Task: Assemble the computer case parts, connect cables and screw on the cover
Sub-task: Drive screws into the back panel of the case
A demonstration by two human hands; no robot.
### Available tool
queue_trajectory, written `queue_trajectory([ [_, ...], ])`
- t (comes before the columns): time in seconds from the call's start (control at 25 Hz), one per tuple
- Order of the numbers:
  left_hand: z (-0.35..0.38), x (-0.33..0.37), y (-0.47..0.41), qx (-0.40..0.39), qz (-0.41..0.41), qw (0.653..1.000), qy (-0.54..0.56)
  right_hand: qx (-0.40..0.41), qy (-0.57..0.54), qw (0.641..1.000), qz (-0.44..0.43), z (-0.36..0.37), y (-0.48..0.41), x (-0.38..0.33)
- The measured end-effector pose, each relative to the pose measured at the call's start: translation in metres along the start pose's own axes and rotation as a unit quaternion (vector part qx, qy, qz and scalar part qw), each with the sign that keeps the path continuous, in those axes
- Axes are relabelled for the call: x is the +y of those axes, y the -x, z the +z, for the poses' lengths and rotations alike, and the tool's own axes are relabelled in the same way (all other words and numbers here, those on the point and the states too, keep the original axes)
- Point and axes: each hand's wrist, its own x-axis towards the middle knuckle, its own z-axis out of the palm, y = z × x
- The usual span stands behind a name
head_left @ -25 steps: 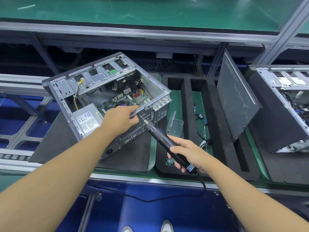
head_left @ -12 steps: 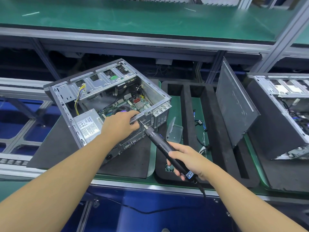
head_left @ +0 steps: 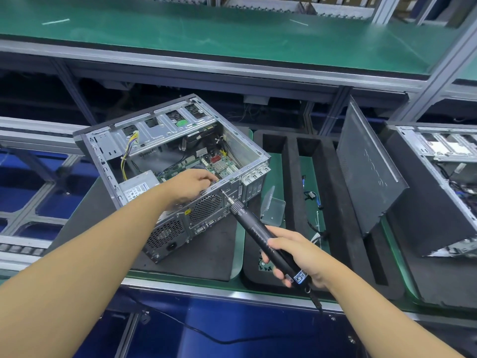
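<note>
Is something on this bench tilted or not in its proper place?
The open case sits turned at an angle on its mat, not square to the bench. The cover is still off, leaning upright in the foam tray.

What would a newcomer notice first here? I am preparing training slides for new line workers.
First, the open silver metal computer case left of centre, tilted on a dark mat, its green circuit board exposed. Next, the black corded electric screwdriver in the right hand, its tip at the case's rear edge beside the left hand. Right of centre, a dark grey side panel leans upright.
</note>
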Motion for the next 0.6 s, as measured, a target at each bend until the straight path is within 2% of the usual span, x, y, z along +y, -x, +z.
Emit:
queue_trajectory([
  [0.28, 0.000, -0.008, -0.016, 0.023, -0.009, 0.999, 0.023, 0.057, 0.098, 0.994, -0.008, 0.007, 0.005, -0.007],
  [0.44, -0.004, -0.014, -0.017, 0.035, 0.003, 0.999, -0.001, 0.045, 0.050, 0.998, 0.001, 0.009, 0.010, -0.012],
  [0.6, -0.008, -0.019, -0.015, 0.037, 0.014, 0.999, 0.033, 0.014, -0.006, 1.000, -0.003, 0.010, 0.016, -0.015],
])
